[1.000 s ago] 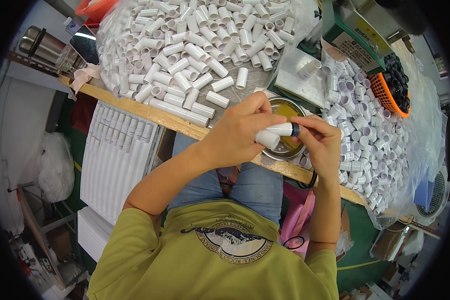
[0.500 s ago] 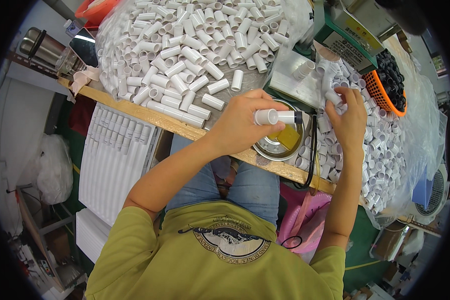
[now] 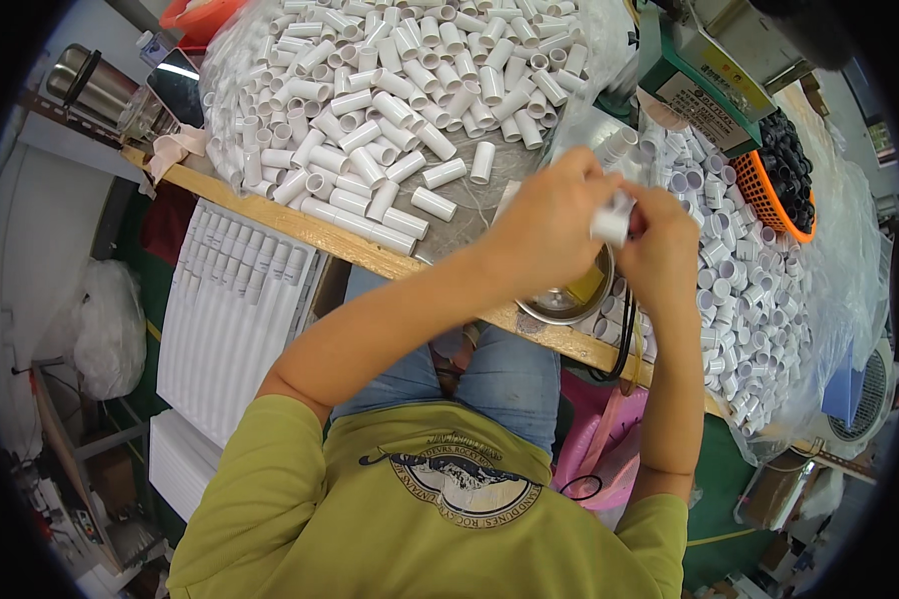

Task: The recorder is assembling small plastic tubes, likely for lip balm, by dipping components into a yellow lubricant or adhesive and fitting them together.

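Observation:
Both my hands meet above the bench edge, blurred by motion. My left hand (image 3: 559, 215) is closed round a short white plastic tube (image 3: 610, 227), whose pale end shows between the hands. My right hand (image 3: 661, 245) presses in from the other side with bent fingers; what they grip is hidden. Beneath the hands is a round metal bowl (image 3: 559, 311), mostly covered by them, with something yellow (image 3: 587, 288) in it. A heap of white tubes (image 3: 370, 110) lies to the left, and a heap of small white plastic fittings (image 3: 744, 324) to the right.
An orange basket (image 3: 759, 190) of black caps stands at the right, by a green and metal machine (image 3: 699, 100). Black cables (image 3: 626, 334) hang over the wooden bench edge (image 3: 300, 225). Rows of white tubes (image 3: 220, 329) lie at the lower left. A phone and steel flask (image 3: 85, 85) stand far left.
My left hand has moved right and upward with the tube. My right hand has left the heap of fittings and come in to meet it. The black-capped end is no longer visible.

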`<state>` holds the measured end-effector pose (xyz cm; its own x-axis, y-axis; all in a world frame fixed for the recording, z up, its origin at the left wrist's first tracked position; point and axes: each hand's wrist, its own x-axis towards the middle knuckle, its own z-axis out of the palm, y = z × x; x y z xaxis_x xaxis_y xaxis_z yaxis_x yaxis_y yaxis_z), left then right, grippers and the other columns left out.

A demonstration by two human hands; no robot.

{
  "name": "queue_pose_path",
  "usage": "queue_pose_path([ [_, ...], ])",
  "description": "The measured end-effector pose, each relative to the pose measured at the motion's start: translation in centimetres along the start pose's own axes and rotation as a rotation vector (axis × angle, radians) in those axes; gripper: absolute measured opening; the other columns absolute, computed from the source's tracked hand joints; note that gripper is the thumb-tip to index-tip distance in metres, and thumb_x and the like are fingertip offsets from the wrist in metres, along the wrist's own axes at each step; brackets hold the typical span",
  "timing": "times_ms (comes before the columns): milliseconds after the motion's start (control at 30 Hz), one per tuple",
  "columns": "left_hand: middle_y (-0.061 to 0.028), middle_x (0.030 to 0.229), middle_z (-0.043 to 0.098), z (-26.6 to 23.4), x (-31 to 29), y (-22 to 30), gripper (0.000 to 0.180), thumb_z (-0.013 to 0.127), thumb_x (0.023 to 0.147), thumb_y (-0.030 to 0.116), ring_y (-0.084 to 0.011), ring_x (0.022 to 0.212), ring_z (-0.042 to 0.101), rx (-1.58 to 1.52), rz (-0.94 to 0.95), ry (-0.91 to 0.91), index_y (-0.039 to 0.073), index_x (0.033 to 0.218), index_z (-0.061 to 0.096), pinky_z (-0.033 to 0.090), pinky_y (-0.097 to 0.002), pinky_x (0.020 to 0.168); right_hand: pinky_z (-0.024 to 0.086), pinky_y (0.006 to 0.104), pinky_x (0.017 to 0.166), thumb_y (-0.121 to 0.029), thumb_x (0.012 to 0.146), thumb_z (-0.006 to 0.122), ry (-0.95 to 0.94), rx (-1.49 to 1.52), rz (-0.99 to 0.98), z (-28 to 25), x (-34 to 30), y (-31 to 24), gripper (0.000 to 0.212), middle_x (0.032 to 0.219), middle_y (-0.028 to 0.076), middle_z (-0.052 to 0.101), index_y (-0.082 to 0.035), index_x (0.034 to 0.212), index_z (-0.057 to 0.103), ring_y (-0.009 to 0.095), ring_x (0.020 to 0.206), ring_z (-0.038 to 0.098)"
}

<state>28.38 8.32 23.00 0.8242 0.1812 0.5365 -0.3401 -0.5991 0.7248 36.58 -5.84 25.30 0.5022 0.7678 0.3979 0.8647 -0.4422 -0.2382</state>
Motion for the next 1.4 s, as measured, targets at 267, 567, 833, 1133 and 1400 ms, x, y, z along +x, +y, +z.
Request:
queue_pose_path([
  [267,-0.0204,0.108,0.063,2.5,6.5,-7.1,0.052,0.069,0.070,0.018,-0.0342,0.093,0.062,0.029,-0.117,0.016,-0.002,0.117,0.058,0.049,-0.0382,0.081,0.049,0.0383,0.064,-0.023,0.076,0.070,0.063,0.181,0.294,3.1,4.0,4.3,0.032,0.072,0.017,0.065,0.006,0.087,0.065,0.031,0.064,0.062],
  [567,-0.0078,0.096,0.065,-3.7,-0.3,-2.1,0.047,0.068,0.077,0.004,-0.0143,0.078,0.063,-1.090,-0.636,-0.596,0.001,0.122,0.053,0.051,-0.0256,0.069,0.041,0.0186,0.055,-0.006,0.085,0.063,-0.055,1.057,0.274,-0.3,-3.0,-2.4,0.031,0.080,0.001,0.062,0.000,0.113,0.054,0.005,0.063,0.053],
  [833,-0.0100,0.091,0.056,-1.8,-3.2,1.7,0.048,0.069,0.065,-0.006,-0.0220,0.081,0.057,-0.286,-0.095,-0.257,0.003,0.108,0.050,0.046,-0.0346,0.070,0.042,0.0174,0.058,-0.006,0.090,0.059,-0.079,1.138,0.521,-0.5,-4.8,-4.4,0.018,0.084,0.004,0.064,0.002,0.104,0.052,0.004,0.070,0.055],
  [1133,-0.0141,0.088,0.057,-3.6,-2.4,-0.7,0.033,0.065,0.074,0.007,-0.0278,0.080,0.058,0.072,-0.103,0.005,0.001,0.105,0.059,0.046,-0.0358,0.071,0.043,0.0212,0.063,-0.020,0.087,0.064,0.202,0.315,0.468,-4.6,-0.8,4.5,0.026,0.080,0.000,0.064,-0.005,0.107,0.064,0.006,0.068,0.053],
  [1400,-0.0185,0.095,0.065,-7.7,0.0,-6.7,0.037,0.067,0.075,0.012,-0.0291,0.084,0.063,0.317,-0.333,0.170,-0.001,0.108,0.057,0.048,-0.0352,0.076,0.046,0.0378,0.081,-0.028,0.083,0.064,0.407,-0.829,0.465,-8.6,2.0,18.1,0.020,0.103,0.010,0.059,-0.014,0.095,0.071,0.028,0.096,0.057],
])
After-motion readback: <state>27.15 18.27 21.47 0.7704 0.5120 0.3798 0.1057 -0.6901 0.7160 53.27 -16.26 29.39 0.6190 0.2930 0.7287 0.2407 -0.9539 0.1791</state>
